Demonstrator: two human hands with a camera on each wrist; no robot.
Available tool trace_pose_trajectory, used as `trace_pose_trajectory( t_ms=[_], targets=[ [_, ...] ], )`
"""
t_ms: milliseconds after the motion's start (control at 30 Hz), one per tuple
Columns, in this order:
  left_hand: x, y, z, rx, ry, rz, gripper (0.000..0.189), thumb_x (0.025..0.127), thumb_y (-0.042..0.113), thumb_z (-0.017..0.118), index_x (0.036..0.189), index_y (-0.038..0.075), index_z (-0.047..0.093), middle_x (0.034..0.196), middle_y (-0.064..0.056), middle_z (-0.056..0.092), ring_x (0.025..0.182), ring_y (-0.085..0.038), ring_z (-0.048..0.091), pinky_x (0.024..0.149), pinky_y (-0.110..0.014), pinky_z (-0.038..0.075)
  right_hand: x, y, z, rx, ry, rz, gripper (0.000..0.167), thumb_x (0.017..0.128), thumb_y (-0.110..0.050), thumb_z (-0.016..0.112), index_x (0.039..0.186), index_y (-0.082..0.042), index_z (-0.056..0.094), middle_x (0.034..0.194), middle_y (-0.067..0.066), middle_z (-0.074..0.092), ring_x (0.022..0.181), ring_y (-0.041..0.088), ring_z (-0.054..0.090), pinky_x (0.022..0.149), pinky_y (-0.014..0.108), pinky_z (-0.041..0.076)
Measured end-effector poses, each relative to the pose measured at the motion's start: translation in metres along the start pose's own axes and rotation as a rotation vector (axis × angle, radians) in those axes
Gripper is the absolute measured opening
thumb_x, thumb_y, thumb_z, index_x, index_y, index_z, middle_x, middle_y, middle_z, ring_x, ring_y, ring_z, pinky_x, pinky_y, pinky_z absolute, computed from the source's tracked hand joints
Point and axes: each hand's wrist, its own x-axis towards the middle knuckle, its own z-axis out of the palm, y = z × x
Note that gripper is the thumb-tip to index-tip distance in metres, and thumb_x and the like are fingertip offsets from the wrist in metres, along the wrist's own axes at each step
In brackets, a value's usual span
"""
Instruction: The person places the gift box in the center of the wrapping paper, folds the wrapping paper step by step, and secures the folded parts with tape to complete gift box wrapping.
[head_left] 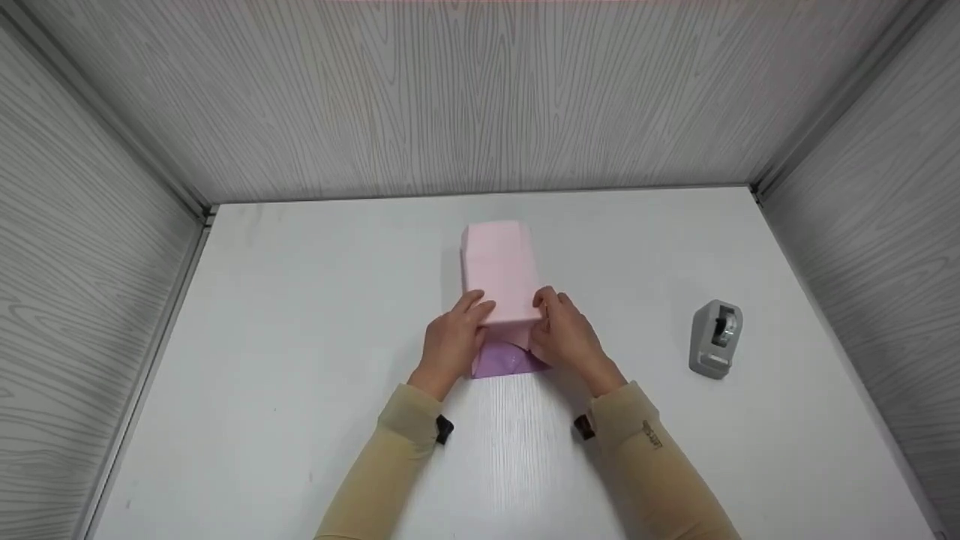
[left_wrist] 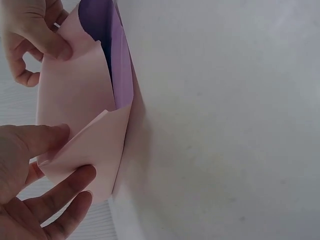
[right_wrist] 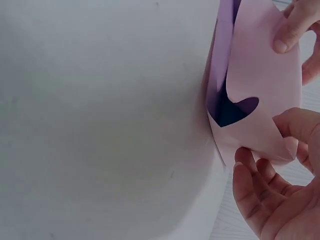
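A long box-shaped parcel in pink wrapping paper (head_left: pixel 501 262) lies in the middle of the white table, its near end toward me. Purple shows on the inner side of the paper, where a flap (head_left: pixel 504 361) spreads out on the table at that end. My left hand (head_left: pixel 450 341) pinches the folded paper at the left near corner, thumb on the end face and fingers along the side. At the opposite corner my right hand (head_left: pixel 568 335) pinches the paper the same way. A dark blue surface (right_wrist: pixel 231 112) peeks through the gap between the folds.
A grey tape dispenser (head_left: pixel 716 339) with a roll in it stands on the right side of the table (head_left: pixel 300 337). Wood-grain panels (head_left: pixel 480 97) close off the back and both sides.
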Motion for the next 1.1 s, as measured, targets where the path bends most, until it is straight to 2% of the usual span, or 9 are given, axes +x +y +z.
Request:
trace_pose_trajectory(
  t_ms=[167, 267, 367, 500, 700, 867, 1000, 1100],
  targets=[
    [0.001, 0.000, -0.001, 0.000, 0.006, -0.003, 0.039, 0.085, 0.011, 0.076, 0.123, 0.013, 0.066, 0.133, -0.004, 0.056, 0.077, -0.030, 0.068, 0.067, -0.040, 0.056, -0.002, 0.000, -0.002, 0.116, -0.023, 0.164, 0.038, 0.089, -0.014, 0.062, 0.120, -0.007, 0.041, 0.090, 0.008, 0.058, 0.075, 0.023, 0.054, 0.067, 0.037, 0.046],
    [0.001, 0.000, -0.001, -0.008, 0.001, -0.005, 0.039, 0.086, 0.011, 0.075, 0.124, 0.013, 0.065, 0.134, -0.004, 0.056, 0.081, -0.031, 0.068, 0.069, -0.041, 0.056, -0.001, -0.001, -0.004, 0.120, -0.073, 0.267, 0.035, 0.090, -0.021, 0.063, 0.117, -0.007, 0.045, 0.088, 0.008, 0.059, 0.074, 0.023, 0.054, 0.066, 0.038, 0.045],
    [0.002, 0.000, 0.000, -0.010, -0.007, -0.006, 0.039, 0.087, 0.011, 0.075, 0.124, 0.014, 0.065, 0.134, -0.004, 0.056, 0.084, -0.031, 0.068, 0.071, -0.041, 0.056, 0.000, -0.001, -0.003, 0.087, -0.109, 0.311, 0.030, 0.091, -0.025, 0.067, 0.109, -0.006, 0.051, 0.088, 0.008, 0.060, 0.076, 0.024, 0.056, 0.066, 0.038, 0.045],
    [0.001, 0.001, 0.000, -0.006, -0.016, -0.010, 0.039, 0.087, 0.012, 0.074, 0.125, 0.014, 0.065, 0.134, -0.003, 0.055, 0.085, -0.030, 0.068, 0.072, -0.040, 0.056, 0.002, 0.002, 0.002, 0.055, -0.111, 0.321, 0.031, 0.089, -0.029, 0.072, 0.101, -0.006, 0.056, 0.088, 0.008, 0.062, 0.077, 0.024, 0.057, 0.067, 0.039, 0.046],
    [0.000, 0.002, 0.000, -0.002, -0.025, -0.020, 0.039, 0.087, 0.014, 0.074, 0.125, 0.014, 0.065, 0.134, -0.003, 0.055, 0.086, -0.029, 0.068, 0.071, -0.040, 0.056, -0.002, 0.003, -0.002, 0.099, -0.113, 0.301, 0.034, 0.089, -0.030, 0.072, 0.104, -0.006, 0.055, 0.088, 0.008, 0.062, 0.075, 0.022, 0.058, 0.065, 0.037, 0.047],
    [0.000, 0.002, 0.000, 0.000, -0.038, -0.027, 0.040, 0.087, 0.013, 0.075, 0.126, 0.014, 0.065, 0.135, -0.002, 0.054, 0.081, -0.028, 0.067, 0.070, -0.038, 0.056, -0.006, 0.003, -0.008, 0.191, -0.048, 0.270, 0.030, 0.088, -0.024, 0.071, 0.105, -0.005, 0.055, 0.087, 0.007, 0.062, 0.073, 0.020, 0.056, 0.064, 0.034, 0.046],
    [0.000, 0.001, 0.001, -0.001, -0.041, -0.030, 0.041, 0.086, 0.012, 0.076, 0.125, 0.014, 0.065, 0.135, -0.001, 0.054, 0.075, -0.026, 0.066, 0.067, -0.036, 0.056, -0.007, 0.004, -0.007, 0.210, 0.009, 0.258, 0.020, 0.087, -0.020, 0.071, 0.092, -0.006, 0.056, 0.081, 0.005, 0.058, 0.072, 0.019, 0.053, 0.063, 0.033, 0.043],
    [0.000, 0.001, 0.002, -0.007, -0.037, -0.033, 0.041, 0.086, 0.013, 0.076, 0.125, 0.014, 0.065, 0.135, -0.002, 0.055, 0.077, -0.028, 0.067, 0.067, -0.038, 0.056, -0.007, 0.005, -0.003, 0.192, 0.032, 0.259, 0.017, 0.086, -0.017, 0.069, 0.086, -0.007, 0.055, 0.078, 0.004, 0.056, 0.071, 0.019, 0.050, 0.063, 0.033, 0.041]
  ],
)
